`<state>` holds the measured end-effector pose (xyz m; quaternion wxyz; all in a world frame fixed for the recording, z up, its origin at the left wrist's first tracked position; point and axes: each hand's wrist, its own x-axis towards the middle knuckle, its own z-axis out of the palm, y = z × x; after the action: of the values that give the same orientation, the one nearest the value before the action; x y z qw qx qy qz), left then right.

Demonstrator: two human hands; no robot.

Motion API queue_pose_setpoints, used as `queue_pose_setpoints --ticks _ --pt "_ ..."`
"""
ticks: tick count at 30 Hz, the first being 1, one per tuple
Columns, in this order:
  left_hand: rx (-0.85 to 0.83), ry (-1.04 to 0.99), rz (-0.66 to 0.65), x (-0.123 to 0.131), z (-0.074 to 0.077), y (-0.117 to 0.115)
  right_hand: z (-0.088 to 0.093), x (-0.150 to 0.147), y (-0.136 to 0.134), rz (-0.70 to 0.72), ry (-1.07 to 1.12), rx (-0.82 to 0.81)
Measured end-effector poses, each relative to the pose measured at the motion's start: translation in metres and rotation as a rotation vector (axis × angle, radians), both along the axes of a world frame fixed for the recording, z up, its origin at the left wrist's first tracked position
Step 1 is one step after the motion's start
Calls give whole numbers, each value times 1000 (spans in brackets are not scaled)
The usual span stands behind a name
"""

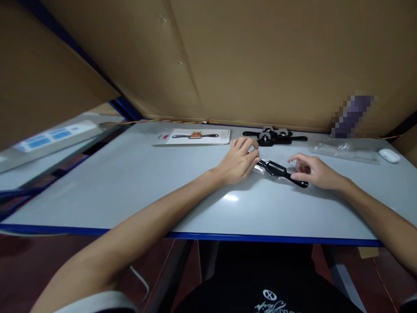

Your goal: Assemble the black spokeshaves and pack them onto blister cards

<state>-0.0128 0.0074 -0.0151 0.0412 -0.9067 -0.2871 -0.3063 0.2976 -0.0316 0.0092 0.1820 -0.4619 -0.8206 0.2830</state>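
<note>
A black spokeshave body [275, 168] lies slanted just above or on the table, with a slot in its middle. My left hand [240, 160] is closed around its left end, and the fingers hide that handle. Clear plastic film [259, 169] shows beside those fingers and under the tool. My right hand [314, 171] is at the right handle, thumb and forefinger spread apart. Its thumb tip overlaps the handle; whether it touches cannot be made out.
Several black spokeshave parts with grey pieces [269, 137] lie together at the back. Left of them lies a printed card [198, 136] picturing a spokeshave. A clear plastic bag [347, 153] and white earbud case [389, 155] lie at right. Cardboard [244, 65] walls the table [130, 187].
</note>
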Motion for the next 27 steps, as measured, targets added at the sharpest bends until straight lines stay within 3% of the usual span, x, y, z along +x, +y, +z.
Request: queue_pose_setpoints --ticks 6,12,18,24,27 --pt "-24 -69 50 9 -9 -2 1 -1 -1 -5 -50 11" --pt "-14 -39 133 10 -7 3 -2 -2 1 6 13 -77" --pt "-75 20 212 5 -3 7 -4 -2 1 -9 44 -65" --pt "-110 137 185 1 9 6 0 -3 -1 -3 -29 63" --pt "-117 220 65 -8 20 10 2 -2 -2 16 -108 194"
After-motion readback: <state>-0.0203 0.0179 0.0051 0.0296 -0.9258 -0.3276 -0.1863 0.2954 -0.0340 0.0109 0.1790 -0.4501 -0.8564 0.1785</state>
